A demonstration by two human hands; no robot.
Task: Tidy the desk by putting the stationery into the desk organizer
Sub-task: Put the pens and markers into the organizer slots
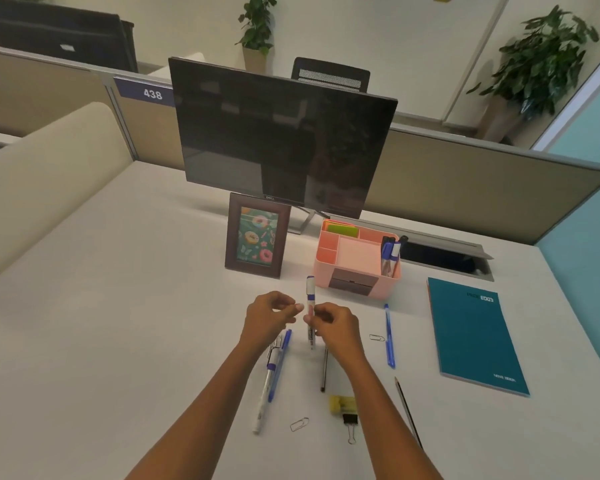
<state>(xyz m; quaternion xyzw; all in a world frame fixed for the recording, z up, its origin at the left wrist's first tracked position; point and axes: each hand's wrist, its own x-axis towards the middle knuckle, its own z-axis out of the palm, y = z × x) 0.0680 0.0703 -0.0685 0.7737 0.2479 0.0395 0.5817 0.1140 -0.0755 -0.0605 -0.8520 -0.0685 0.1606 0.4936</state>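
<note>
- Right grip (336,323), centre frame, pinches a white marker (310,294) mid-barrel and holds it upright, purple cap on top.
- Left grip (271,313) just beside it, fingers curled; contact with the barrel cannot be told.
- Pink desk organizer (321,268) stands near, up and right of the grips; pens (390,254) are upright in its right compartment.
- Risk: smooth round barrel in a fingertip pinch may swivel or slip onto the loose pens (278,362) below.
- Risk: the compartment is narrow and part-filled; the marker may catch the rim or nudge the light plastic box.
- On the matte pale surface (118,306): wire paper clip (299,424), slim pencil (407,410).
</note>
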